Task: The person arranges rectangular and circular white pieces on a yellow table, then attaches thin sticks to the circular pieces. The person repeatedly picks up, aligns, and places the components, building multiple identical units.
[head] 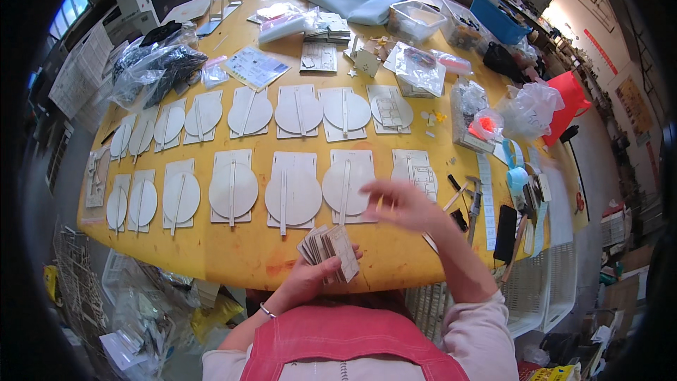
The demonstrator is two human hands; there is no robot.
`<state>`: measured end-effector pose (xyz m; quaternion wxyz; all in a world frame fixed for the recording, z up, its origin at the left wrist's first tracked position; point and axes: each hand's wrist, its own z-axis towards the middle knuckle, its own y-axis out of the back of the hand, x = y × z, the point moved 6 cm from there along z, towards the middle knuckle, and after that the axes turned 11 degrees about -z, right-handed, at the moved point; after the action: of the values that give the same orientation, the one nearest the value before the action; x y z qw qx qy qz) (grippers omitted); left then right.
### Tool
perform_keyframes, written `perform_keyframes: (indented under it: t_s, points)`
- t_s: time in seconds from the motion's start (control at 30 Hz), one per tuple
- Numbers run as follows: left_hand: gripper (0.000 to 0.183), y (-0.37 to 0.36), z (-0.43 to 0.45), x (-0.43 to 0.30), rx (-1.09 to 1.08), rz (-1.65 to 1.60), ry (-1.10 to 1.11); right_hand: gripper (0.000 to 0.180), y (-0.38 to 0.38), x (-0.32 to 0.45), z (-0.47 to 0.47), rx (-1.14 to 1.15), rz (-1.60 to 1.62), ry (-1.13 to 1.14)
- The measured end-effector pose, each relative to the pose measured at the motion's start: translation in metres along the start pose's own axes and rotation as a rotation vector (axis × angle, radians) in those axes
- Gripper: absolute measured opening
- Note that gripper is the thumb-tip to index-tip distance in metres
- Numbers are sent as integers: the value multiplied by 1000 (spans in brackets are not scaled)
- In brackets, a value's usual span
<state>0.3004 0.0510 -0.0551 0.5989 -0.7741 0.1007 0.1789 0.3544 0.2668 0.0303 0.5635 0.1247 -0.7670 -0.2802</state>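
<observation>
A fanned stack of thin, pale laser-cut cards point(329, 254) is held in my left hand point(317, 273) at the table's front edge. My right hand point(404, 203), blurred, is above the front row's right end with its fingers apart and nothing seen in them. Two rows of pale rectangular boards lie on the yellow table point(370, 254), each with a disc point(293, 201) and most with a narrow strip point(232, 190) across it. A cut card point(424, 179) lies on the front row's rightmost set, partly behind my right hand; another card point(391, 111) lies on the back row's rightmost disc.
To the right are calipers point(474, 203), a black phone point(505, 233), a tape roll point(517, 176) and a box of bagged parts point(470, 116). Farther back are clear plastic tubs point(417, 20), a blue cloth point(349, 0), a printed sheet point(257, 67) and dark items in plastic bags point(158, 66).
</observation>
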Motion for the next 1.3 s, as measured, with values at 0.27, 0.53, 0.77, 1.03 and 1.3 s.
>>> perform_keyframes:
  t_s: [0.27,0.53,0.77,1.03,1.3]
  points:
    - [54,1,0,-1,-22,123,-67,77,-74,31,-63,-12,-229,-48]
    - [45,-4,-4,-2,-33,277,-89,62,-78,27,-79,-23,59,3]
    - [45,1,2,0,-28,189,-91,20,-58,13,-84,-215,-60,-41]
    - [56,2,4,0,1,70,-44,18,36,-22,-12,-594,306,-105]
    - [58,6,4,-1,18,30,-16,19,82,-71,140,-729,191,-245]
